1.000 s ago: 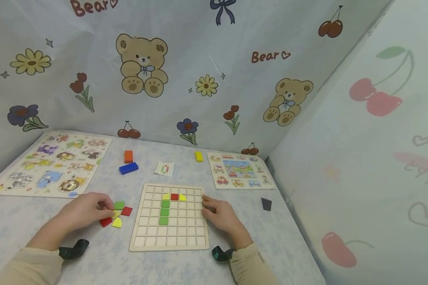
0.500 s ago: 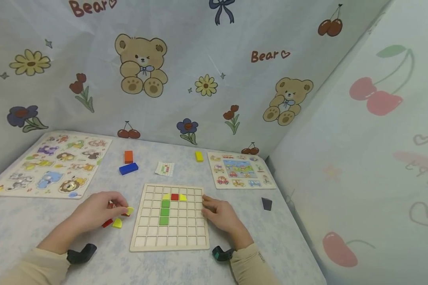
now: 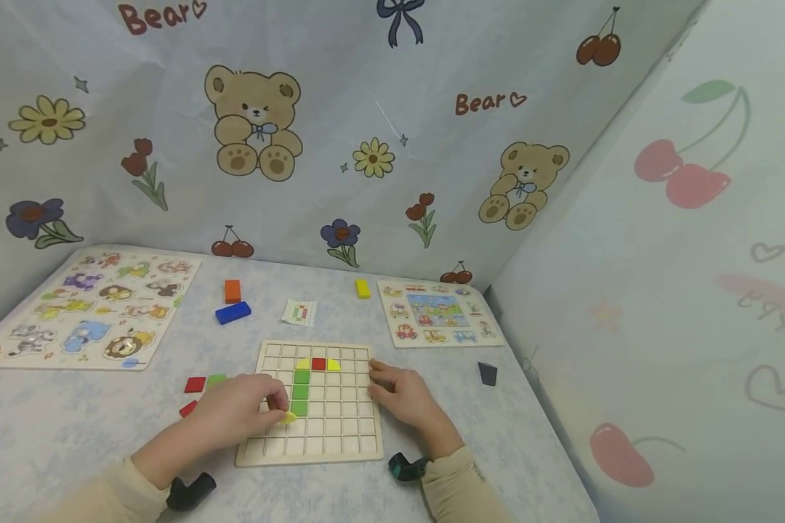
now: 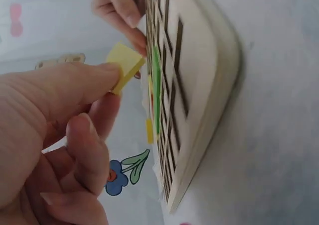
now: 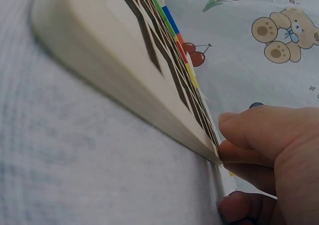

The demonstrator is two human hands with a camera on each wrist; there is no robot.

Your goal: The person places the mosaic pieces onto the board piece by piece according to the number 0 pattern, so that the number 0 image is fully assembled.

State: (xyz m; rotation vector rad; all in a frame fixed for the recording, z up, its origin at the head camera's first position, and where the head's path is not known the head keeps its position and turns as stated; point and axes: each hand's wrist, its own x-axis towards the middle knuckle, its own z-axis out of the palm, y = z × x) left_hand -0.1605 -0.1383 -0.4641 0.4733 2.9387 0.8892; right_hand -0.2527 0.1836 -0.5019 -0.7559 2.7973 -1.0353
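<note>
A wooden grid board (image 3: 340, 436) lies on the table in front of me, with a green column (image 3: 300, 391), a red tile (image 3: 318, 364) and yellow tiles set in it. My left hand (image 3: 245, 410) hovers over the board's left part and pinches a small yellow tile (image 3: 288, 418) just below the green column; the left wrist view shows the yellow tile (image 4: 125, 65) between thumb and finger, close to the board (image 4: 199, 110). My right hand (image 3: 402, 396) rests against the board's right edge (image 5: 124, 80), fingers curled at its corner.
Loose red and green tiles (image 3: 196, 385) lie left of the board. Behind it are an orange block (image 3: 232, 290), a blue block (image 3: 232, 313), a small pattern card (image 3: 299, 312) and a yellow block (image 3: 363, 288). Picture puzzles (image 3: 85, 309) (image 3: 435, 314) sit at far left and right; a dark piece (image 3: 488, 373) lies at right.
My left hand picked a yellow tile from the loose pile and carried it right, over the board's lower left. The right hand stayed at the board's edge.
</note>
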